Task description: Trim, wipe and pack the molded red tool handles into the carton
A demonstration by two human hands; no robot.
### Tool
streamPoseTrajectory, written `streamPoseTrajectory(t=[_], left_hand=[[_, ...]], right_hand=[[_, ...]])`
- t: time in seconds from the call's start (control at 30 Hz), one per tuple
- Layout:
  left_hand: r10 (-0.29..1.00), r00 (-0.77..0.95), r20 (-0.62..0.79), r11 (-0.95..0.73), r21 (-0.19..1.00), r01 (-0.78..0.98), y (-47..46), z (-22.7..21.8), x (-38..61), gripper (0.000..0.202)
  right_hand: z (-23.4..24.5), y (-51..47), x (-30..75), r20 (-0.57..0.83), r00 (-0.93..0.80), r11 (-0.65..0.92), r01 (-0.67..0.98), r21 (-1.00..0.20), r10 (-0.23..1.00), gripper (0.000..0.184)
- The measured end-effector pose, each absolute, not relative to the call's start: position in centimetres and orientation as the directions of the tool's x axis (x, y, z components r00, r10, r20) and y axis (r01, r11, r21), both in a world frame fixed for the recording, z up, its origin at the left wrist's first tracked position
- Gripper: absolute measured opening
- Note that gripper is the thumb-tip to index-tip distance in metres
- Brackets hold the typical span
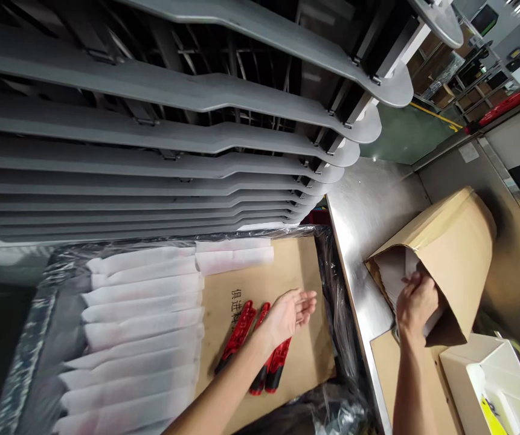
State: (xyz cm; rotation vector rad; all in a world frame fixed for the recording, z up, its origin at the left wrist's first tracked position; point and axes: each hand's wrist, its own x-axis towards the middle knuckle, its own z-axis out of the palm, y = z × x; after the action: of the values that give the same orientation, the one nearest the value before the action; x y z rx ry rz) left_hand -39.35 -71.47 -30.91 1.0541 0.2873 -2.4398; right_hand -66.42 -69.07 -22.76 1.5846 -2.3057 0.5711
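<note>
My left hand (pixel 288 317) is open, fingers spread, just above several red-and-black moulded parts (pixel 240 333) lying on a brown cardboard sheet (pixel 278 272). It holds nothing, and I cannot tell whether it touches them. Left of the parts, long white paper-wrapped items (pixel 137 326) lie side by side in a row. My right hand (pixel 416 305) is at the mouth of a large kraft paper bag (pixel 456 266), gripping its edge. White sheet material (pixel 391 275) shows inside the bag.
Grey slatted racks (pixel 151 90) stack above and behind the sheet. Clear plastic film (pixel 339 326) lines the sheet's tray. A stainless steel table (pixel 368 223) runs beside it, with a cardboard board (pixel 384 368) and a white box (pixel 490 386) at lower right.
</note>
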Motion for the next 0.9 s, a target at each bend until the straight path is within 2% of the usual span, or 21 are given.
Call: streamPoseTrajectory(t=[0.1,0.17,0.23,0.33,0.43,0.5,0.57,0.63,0.7,0.73,0.8,0.9], left_hand=[[-0.266,-0.739,-0.619,-0.948,0.028,0.318,-71.3,-30.0,-40.4,0.053],[-0.242,-0.802,-0.546,-0.970,0.120,0.212,-71.2,-29.6,-41.1,0.070],[-0.255,-0.825,-0.504,-0.959,0.239,0.151,-70.9,-29.3,-41.7,0.079],[-0.319,-0.785,-0.531,-0.931,0.331,0.154,-70.4,-29.4,-42.1,0.066],[-0.359,-0.714,-0.601,-0.925,0.334,0.183,-70.0,-30.1,-42.1,0.042],[-0.372,-0.665,-0.647,-0.926,0.303,0.223,-70.2,-30.8,-41.9,0.031],[-0.380,-0.632,-0.676,-0.924,0.250,0.288,-70.7,-31.5,-41.6,0.022],[-0.387,-0.614,-0.688,-0.912,0.188,0.364,-71.5,-32.0,-41.2,0.020],[-0.391,-0.601,-0.697,-0.894,0.133,0.428,-72.2,-32.3,-40.8,0.023],[-0.392,-0.593,-0.703,-0.885,0.111,0.452,-72.4,-32.4,-40.6,0.024],[-0.389,-0.579,-0.717,-0.871,0.082,0.484,-72.5,-32.5,-40.4,0.026],[-0.388,-0.554,-0.737,-0.860,0.073,0.506,-72.2,-32.7,-40.4,0.028]], right_hand=[[-23.9,-66.6,-63.1,0.487,-0.279,0.229,-0.960,-0.161,-0.827,0.037],[-24.6,-64.8,-61.0,0.435,-0.178,0.114,-0.979,-0.171,-0.883,0.032],[-25.2,-63.2,-59.3,0.327,-0.096,0.033,-0.981,-0.193,-0.940,0.028],[-25.7,-61.8,-58.1,0.132,-0.010,-0.022,-0.971,-0.238,-0.991,0.029],[-25.8,-60.8,-58.0,0.028,0.027,-0.034,-0.944,-0.328,-0.999,0.029],[-26.3,-59.6,-57.7,0.007,-0.125,0.111,-0.905,-0.411,-0.992,0.030],[-27.6,-58.0,-56.8,-0.033,-0.369,0.343,-0.824,-0.452,-0.929,0.039],[-30.0,-56.0,-54.9,-0.192,-0.508,0.538,-0.729,-0.424,-0.840,0.043],[-33.1,-54.2,-52.2,-0.462,-0.471,0.642,-0.683,-0.348,-0.752,0.035],[-34.7,-53.5,-50.7,-0.533,-0.442,0.658,-0.677,-0.330,-0.722,0.028],[-37.4,-52.6,-47.9,-0.605,-0.427,0.682,-0.675,-0.281,-0.672,0.020],[-39.7,-52.3,-45.3,-0.640,-0.457,0.709,-0.676,-0.202,-0.617,0.021]])
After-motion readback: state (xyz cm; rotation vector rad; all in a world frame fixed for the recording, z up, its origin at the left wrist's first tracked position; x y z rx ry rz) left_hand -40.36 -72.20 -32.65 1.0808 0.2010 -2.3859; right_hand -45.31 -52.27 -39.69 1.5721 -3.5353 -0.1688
